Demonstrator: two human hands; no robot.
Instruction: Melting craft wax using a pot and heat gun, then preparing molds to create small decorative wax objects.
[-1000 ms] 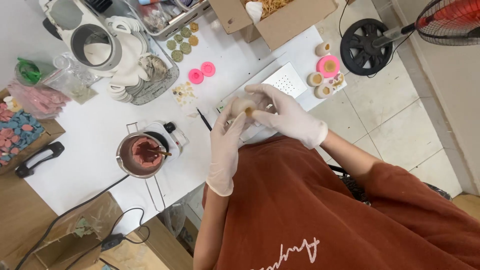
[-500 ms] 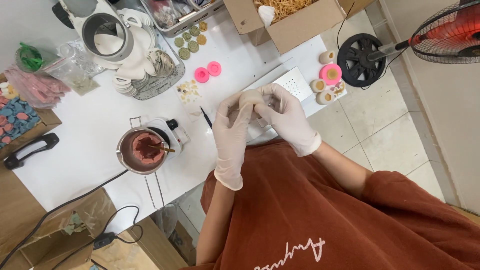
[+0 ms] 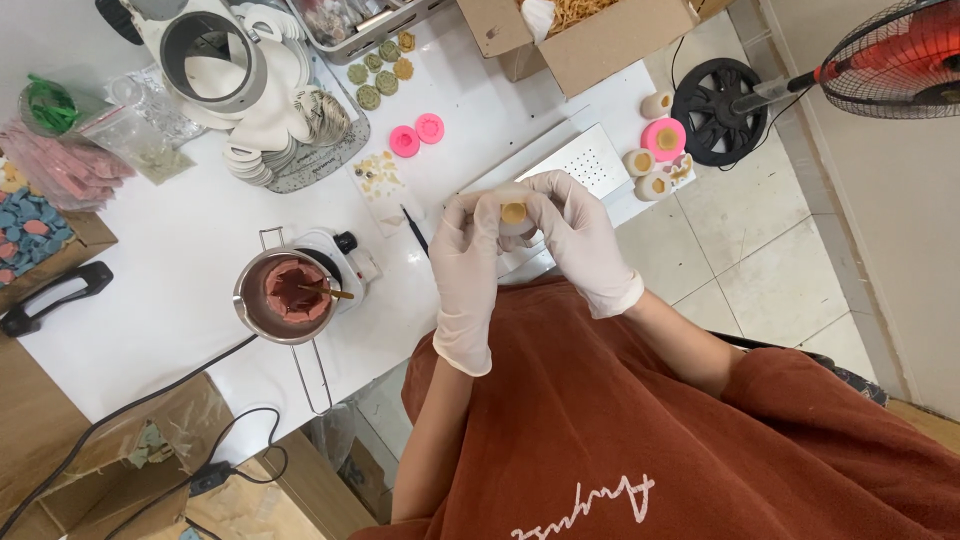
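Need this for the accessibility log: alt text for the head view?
Both gloved hands, left hand and right hand, hold a small round mould with a tan centre above a white table. A metal pot of reddish wax sits to the left.

two pink round moulds (image 3: pixel 417 134) side by side, five green-and-tan discs (image 3: pixel 380 70), one melting pot (image 3: pixel 288 296), two gloved hands (image 3: pixel 520 240), one fan (image 3: pixel 890 55)

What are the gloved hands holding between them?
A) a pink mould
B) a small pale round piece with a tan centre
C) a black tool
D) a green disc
B: both hands, left and right, pinch the pale round piece above the table; the pink moulds lie apart on it.
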